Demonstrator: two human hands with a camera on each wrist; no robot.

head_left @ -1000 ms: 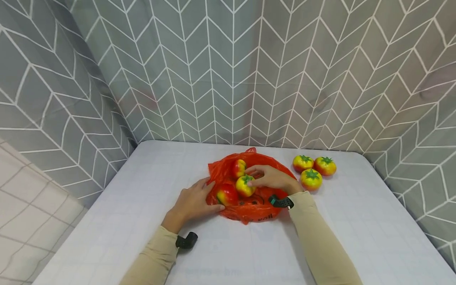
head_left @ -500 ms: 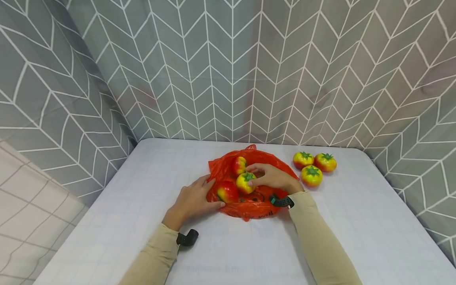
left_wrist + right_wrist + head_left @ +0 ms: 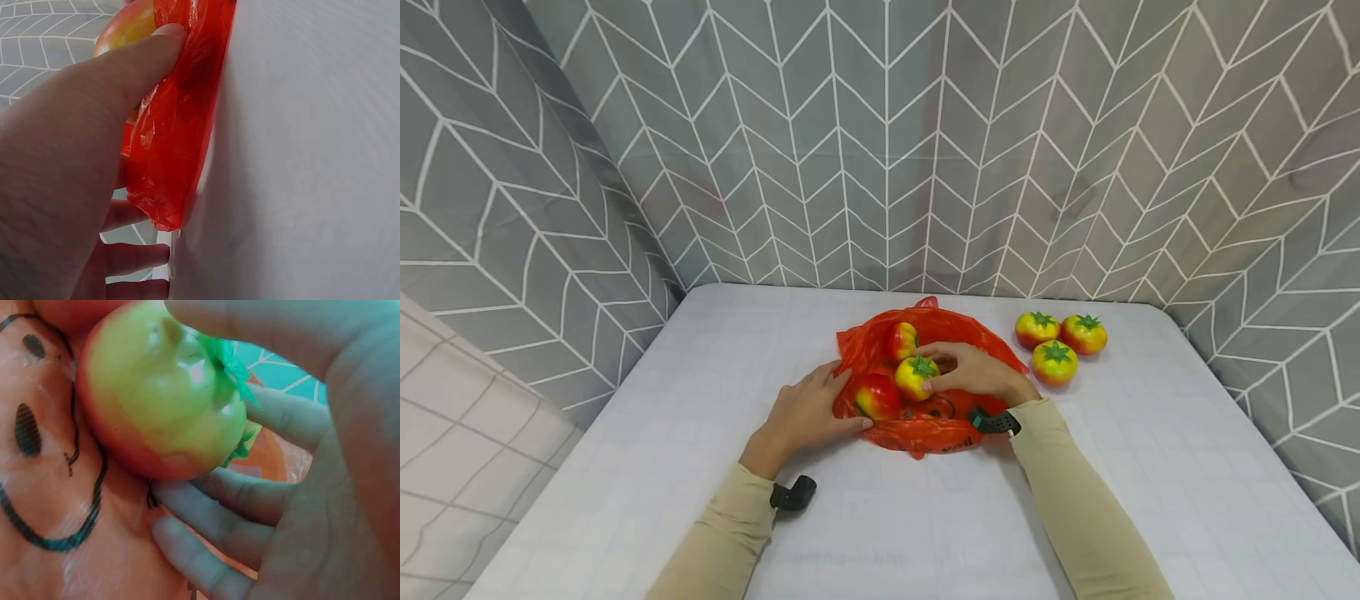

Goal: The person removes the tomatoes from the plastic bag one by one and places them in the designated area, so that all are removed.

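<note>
A red plastic bag [image 3: 946,433] lies spread on the table with its mouth up and several red-yellow fruits in it. My right hand [image 3: 973,372] holds a yellow-red tomato [image 3: 913,380] with a green leafy top, thumb on one side and fingers curled round the other; the right wrist view shows this tomato [image 3: 156,394] close up. At the bag's left edge, my left hand [image 3: 808,411] grips the plastic, its thumb over the red film [image 3: 169,144]. Beside that thumb sits a red-yellow fruit [image 3: 878,397]; another fruit [image 3: 902,341] lies farther back.
Three more tomatoes, among them a front one [image 3: 1055,364], stand grouped on the white table [image 3: 1150,467] to the right of the bag. A grey patterned curtain [image 3: 887,150] rises behind the table and along its sides.
The view has tipped slightly, so the table sits a little higher in it. Both hands, the bag and the tomatoes have hardly moved; the right hand is still round the same tomato.
</note>
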